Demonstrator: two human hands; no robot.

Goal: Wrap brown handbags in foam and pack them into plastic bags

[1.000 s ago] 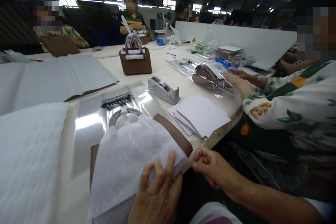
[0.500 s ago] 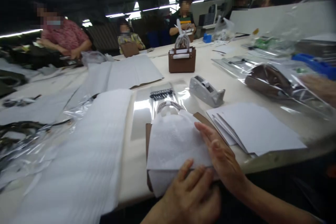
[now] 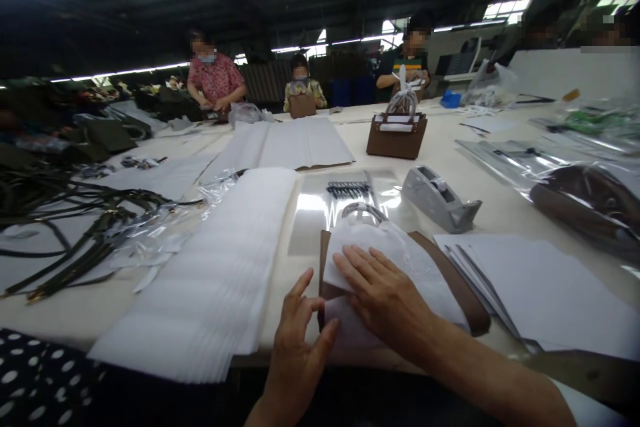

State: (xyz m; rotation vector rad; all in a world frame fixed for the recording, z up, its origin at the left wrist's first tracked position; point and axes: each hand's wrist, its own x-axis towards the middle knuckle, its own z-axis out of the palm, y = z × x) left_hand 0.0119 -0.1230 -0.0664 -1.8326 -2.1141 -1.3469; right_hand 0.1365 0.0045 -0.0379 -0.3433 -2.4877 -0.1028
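A brown handbag (image 3: 470, 300) lies at the table's near edge, its front covered by a white foam sheet (image 3: 425, 267). Its wrapped handles (image 3: 365, 211) point away from me. My right hand (image 3: 383, 283) rests flat on the sheet, fingers stretched toward the bag's left side. At the lower left corner of the bag, my left hand (image 3: 303, 327) has its fingers apart, thumb close to the sheet's edge. Whether that thumb touches the sheet I cannot tell.
A stack of white foam sheets (image 3: 215, 267) lies left, white papers (image 3: 555, 287) right. Beyond the bag are a grey tape dispenser (image 3: 440, 200), a clear plastic sheet (image 3: 310, 227) and a standing brown handbag (image 3: 397, 137). Dark straps (image 3: 95, 240) lie far left. Several people work across the table.
My right hand has moved from the bag's right edge onto the sheet. My left hand has shifted from the sheet's lower part to the bag's left corner and opened. The view has turned left.
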